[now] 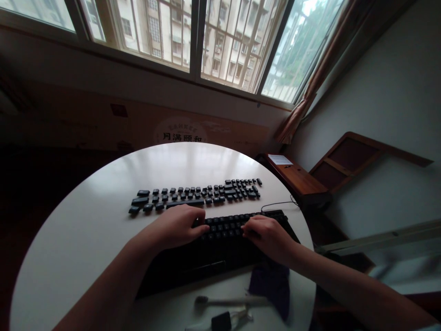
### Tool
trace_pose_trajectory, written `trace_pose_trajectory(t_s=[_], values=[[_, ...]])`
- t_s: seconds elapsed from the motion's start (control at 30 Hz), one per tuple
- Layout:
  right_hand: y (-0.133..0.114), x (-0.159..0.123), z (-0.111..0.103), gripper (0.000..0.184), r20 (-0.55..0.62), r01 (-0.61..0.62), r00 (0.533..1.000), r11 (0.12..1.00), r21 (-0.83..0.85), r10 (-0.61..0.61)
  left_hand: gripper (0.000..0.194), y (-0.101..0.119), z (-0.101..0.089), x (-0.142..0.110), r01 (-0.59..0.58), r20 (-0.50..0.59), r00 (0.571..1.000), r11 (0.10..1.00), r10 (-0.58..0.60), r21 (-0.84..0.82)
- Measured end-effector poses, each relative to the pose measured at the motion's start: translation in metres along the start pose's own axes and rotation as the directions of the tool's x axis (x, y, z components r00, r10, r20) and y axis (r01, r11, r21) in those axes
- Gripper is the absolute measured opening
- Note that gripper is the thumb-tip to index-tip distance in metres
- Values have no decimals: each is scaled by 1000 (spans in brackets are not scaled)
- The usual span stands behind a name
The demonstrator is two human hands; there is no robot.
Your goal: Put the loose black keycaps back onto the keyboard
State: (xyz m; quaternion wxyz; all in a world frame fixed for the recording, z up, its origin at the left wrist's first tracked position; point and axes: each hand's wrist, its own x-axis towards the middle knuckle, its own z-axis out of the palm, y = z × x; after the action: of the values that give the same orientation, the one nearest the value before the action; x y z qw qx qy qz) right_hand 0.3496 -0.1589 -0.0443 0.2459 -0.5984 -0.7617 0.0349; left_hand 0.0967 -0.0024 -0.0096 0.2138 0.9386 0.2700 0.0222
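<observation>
A black keyboard (193, 266) lies on the white round table, with several rows of keycaps fitted in its upper part and a dark bare area nearer me. My left hand (182, 225) rests at the keyboard's upper left, thumb over the keys and fingers curled around its back edge. Over the right-hand keys, my right hand (265, 231) has its fingertips pinched together; whatever is between them is hidden. Behind the keyboard, loose black keycaps (186, 202) are laid out in rows, among them a long space bar.
A toothbrush (230, 301), a dark purple cloth (270, 285) and a small black-and-white item (221, 321) lie near the front of the table (82, 230). The keyboard's cable (279, 203) runs off the right edge. A wooden bench (299, 177) holds a paper sheet; windows stand behind.
</observation>
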Motion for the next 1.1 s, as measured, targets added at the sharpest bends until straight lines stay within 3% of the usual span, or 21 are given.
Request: trace_pose_trajectory(t_s=[0.2,0.43,0.53,0.63,0.7,0.8,0.9,1.1], values=[[3,-13,1,10,-94,86,990,981,-175,-103,26,0,0,0,1,8,1000,1000,-2,10],[-6,-4,-17,15,15,109,994,982,-152,-108,26,1,-2,1,5,15,1000,1000,-5,20],[10,28,-26,17,-53,140,988,986,-93,-145,26,0,-2,1,2,18,1000,1000,-2,-3],[45,80,-29,16,-127,128,982,988,-87,-138,27,-1,-2,0,-6,10,1000,1000,6,-2],[71,118,-28,14,-86,78,993,992,-95,-86,27,-1,-1,0,-8,3,1000,1000,8,7],[99,161,-22,15,70,-15,997,998,-57,19,27,-2,-1,1,-11,-4,1000,1000,11,7],[111,182,-16,17,180,-67,981,997,-24,71,27,-4,-1,0,-15,-8,1000,1000,15,11],[120,196,2,16,241,-38,969,999,-30,44,25,-3,0,-2,-12,-11,1000,1000,12,22]])
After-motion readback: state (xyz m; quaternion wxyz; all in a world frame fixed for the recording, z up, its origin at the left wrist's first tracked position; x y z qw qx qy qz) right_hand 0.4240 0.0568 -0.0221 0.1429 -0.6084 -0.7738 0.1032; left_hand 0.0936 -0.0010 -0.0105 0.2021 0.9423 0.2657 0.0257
